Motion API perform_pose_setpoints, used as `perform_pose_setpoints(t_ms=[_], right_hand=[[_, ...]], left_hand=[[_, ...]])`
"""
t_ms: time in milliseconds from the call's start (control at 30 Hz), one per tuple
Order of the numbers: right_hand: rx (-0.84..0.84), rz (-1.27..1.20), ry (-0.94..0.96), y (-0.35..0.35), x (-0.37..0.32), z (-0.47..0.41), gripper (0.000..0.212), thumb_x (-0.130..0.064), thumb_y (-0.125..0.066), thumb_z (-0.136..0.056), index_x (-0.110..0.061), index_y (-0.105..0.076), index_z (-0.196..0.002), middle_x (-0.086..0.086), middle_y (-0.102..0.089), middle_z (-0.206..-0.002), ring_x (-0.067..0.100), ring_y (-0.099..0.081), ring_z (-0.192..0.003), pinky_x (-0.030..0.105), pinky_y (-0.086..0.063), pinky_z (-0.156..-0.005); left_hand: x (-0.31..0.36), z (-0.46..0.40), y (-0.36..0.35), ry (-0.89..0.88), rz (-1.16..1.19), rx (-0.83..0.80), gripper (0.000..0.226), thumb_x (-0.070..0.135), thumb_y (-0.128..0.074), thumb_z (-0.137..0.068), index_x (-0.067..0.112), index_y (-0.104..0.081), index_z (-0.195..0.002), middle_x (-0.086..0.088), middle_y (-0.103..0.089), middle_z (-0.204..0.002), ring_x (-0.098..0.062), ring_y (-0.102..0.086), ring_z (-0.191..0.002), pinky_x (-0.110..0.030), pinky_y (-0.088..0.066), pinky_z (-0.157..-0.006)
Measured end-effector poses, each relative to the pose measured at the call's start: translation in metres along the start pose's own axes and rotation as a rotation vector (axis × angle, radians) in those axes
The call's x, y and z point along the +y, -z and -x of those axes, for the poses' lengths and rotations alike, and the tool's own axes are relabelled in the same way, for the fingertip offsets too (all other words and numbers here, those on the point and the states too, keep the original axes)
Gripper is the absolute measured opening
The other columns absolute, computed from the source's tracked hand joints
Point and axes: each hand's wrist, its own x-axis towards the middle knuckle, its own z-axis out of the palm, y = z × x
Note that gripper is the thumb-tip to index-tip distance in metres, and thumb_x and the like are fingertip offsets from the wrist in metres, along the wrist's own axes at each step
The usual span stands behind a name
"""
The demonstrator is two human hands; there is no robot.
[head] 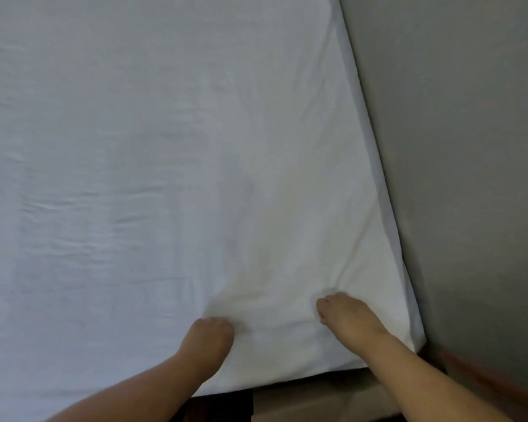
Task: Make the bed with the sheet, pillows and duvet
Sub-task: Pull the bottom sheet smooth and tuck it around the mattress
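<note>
The sheet lies flat across the bed, lightly wrinkled, with open surface to the left and ahead of both hands. On the right, the grey wall runs just beside the bed edge, leaving only a narrow seam. The right hand sits near that corner; the left hand is apart from it, with bare sheet between.

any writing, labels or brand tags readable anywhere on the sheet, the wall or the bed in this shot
None: no text, label, number or sign shows in the head view.
The white sheet is plain, with no tag visible.
The grey wall is bare.
The left hand and right hand grip the sheet; nothing printed there.
</note>
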Motion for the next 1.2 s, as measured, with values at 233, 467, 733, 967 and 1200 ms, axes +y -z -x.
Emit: perform_pose_setpoints(t_ms=[233,467,733,967,1200], right_hand=[[-0.109,0.083,0.097,-0.026,-0.005,0.026,0.059,-0.040,-0.094,-0.019,-0.021,-0.067,-0.069,-0.003,-0.064,-0.074,0.015,-0.062,-0.065,0.024,-0.051,-0.057],[-0.040,0.154,0.076,-0.049,-0.007,0.034,0.042,-0.005,-0.088,-0.019,-0.020,-0.058,-0.045,-0.002,-0.054,-0.051,0.018,-0.055,-0.048,0.024,-0.047,-0.046],[-0.040,0.045,0.039,-0.051,0.003,0.031,0.050,-0.005,-0.085,-0.003,-0.020,-0.047,-0.032,-0.001,-0.045,-0.038,0.011,-0.047,-0.035,0.016,-0.034,-0.034],[-0.048,0.070,0.074,-0.049,-0.011,0.037,0.049,-0.007,-0.088,-0.001,-0.015,-0.051,-0.032,0.003,-0.047,-0.035,0.012,-0.050,-0.032,0.015,-0.037,-0.030],[-0.116,0.068,0.074,-0.050,-0.008,0.033,0.033,0.000,-0.080,-0.024,-0.017,-0.057,-0.041,0.001,-0.053,-0.044,0.017,-0.055,-0.038,0.021,-0.041,-0.035]], left_hand=[[0.021,0.015,-0.007,-0.014,-0.019,-0.308,0.028,0.023,-0.062,-0.089,0.010,-0.062,-0.114,-0.009,-0.064,-0.118,-0.030,-0.062,-0.107,-0.038,-0.048,-0.087],[0.018,0.016,-0.025,-0.086,-0.060,-0.295,0.023,0.007,-0.055,-0.090,0.011,-0.063,-0.111,-0.009,-0.064,-0.117,-0.032,-0.061,-0.109,-0.042,-0.049,-0.090],[0.009,0.008,-0.015,-0.195,-0.008,-0.384,0.015,0.019,-0.054,-0.095,0.013,-0.063,-0.105,-0.010,-0.063,-0.112,-0.031,-0.059,-0.106,-0.038,-0.047,-0.085],[0.002,0.022,-0.020,-0.151,0.206,-0.381,0.016,0.027,-0.050,-0.094,0.014,-0.059,-0.094,-0.009,-0.062,-0.104,-0.030,-0.059,-0.098,-0.037,-0.046,-0.081],[0.008,0.030,-0.037,-0.101,0.152,-0.207,0.014,0.026,-0.050,-0.093,0.018,-0.058,-0.101,-0.003,-0.062,-0.105,-0.024,-0.059,-0.101,-0.033,-0.042,-0.077]])
